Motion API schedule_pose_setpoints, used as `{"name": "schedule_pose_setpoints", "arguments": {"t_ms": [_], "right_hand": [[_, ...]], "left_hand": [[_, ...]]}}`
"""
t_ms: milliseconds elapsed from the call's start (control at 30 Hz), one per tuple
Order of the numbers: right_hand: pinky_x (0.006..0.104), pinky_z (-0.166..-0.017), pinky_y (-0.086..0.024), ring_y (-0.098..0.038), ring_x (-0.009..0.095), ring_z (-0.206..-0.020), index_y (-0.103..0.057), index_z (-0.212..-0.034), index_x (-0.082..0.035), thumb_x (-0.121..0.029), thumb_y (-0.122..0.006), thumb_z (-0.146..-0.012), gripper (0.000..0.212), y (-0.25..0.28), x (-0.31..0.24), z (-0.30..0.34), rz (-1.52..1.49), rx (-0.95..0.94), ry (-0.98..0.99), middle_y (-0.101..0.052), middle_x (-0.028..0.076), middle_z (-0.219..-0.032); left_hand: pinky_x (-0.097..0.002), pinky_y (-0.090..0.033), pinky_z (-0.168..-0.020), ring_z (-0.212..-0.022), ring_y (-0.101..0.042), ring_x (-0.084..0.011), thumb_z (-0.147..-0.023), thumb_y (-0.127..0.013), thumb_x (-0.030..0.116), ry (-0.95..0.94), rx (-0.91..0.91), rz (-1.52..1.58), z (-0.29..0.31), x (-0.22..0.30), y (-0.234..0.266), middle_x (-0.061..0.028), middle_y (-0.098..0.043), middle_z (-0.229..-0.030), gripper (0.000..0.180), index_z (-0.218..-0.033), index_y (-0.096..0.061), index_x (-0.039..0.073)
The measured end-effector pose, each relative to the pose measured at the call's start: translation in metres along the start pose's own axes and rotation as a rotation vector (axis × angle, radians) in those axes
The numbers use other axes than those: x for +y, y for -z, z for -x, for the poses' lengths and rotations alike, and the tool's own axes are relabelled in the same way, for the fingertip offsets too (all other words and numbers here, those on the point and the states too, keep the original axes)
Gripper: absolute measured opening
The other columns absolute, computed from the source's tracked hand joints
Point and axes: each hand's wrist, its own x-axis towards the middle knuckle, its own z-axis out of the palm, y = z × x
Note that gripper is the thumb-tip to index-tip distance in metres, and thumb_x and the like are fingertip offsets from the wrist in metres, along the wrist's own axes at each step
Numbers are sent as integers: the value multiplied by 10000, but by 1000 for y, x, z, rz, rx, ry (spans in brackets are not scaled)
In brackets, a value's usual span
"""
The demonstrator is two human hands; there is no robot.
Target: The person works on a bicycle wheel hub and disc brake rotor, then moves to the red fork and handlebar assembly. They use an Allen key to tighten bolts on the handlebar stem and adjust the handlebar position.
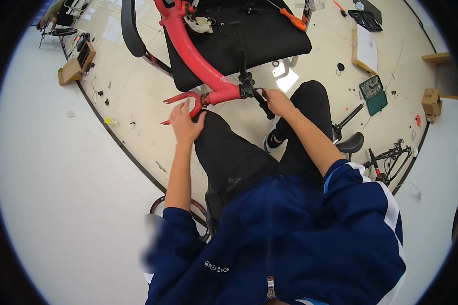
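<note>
A red bicycle frame (194, 57) lies across the black seat of a chair (285, 47), its head tube pointing toward me. The red fork (196, 99) sticks out to the left of the head tube, and my left hand (185, 124) grips its prongs, thumb on the near side. At the other end of the head tube sits a black stem (246, 85), clamped on a black handlebar (240, 57). My right hand (279, 103) is closed beside the stem on a thin, dark hex key (260, 90), mostly hidden by the fingers.
An orange-handled screwdriver (293, 19) and small parts lie on the chair seat. On the floor to the right are a green case (376, 101) of small parts, a white board (366, 50) and a saddle (352, 143). An open cardboard box (77, 65) stands left.
</note>
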Motion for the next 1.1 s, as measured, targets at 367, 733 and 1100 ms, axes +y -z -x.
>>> {"name": "schedule_pose_setpoints", "arguments": {"t_ms": [367, 733, 1100], "right_hand": [[371, -668, -539, -685, 281, -658, -714, -913, 23, -60, -617, -829, 153, 14, 7, -23, -31, -165, -97, -685, 185, -730], [330, -680, -548, -701, 234, -685, -701, -952, 13, 10, -492, -806, 256, 20, 22, -68, -246, 226, -92, -679, 156, -707], [276, -710, -543, -679, 170, -782, -594, -1164, 92, 5, -478, -865, 332, 61, -27, -50, -1059, 105, -425, -693, 139, -930]], "left_hand": [[-431, -491, -566, -582, -628, -355, -801, -617, 600, 46, -440, -135, -6, -32, 7, -172, -611, -573, 563, -685, -693, 54], [-443, -521, -668, -664, -649, -375, -756, -670, 553, 80, -647, 38, -24, -28, 11, -200, -657, -681, 518, -753, -721, 38], [-441, -515, -666, -680, -649, -369, -752, -675, 557, 68, -625, 59, -21, -31, 11, -192, -655, -685, 487, -781, -732, 74]]}}
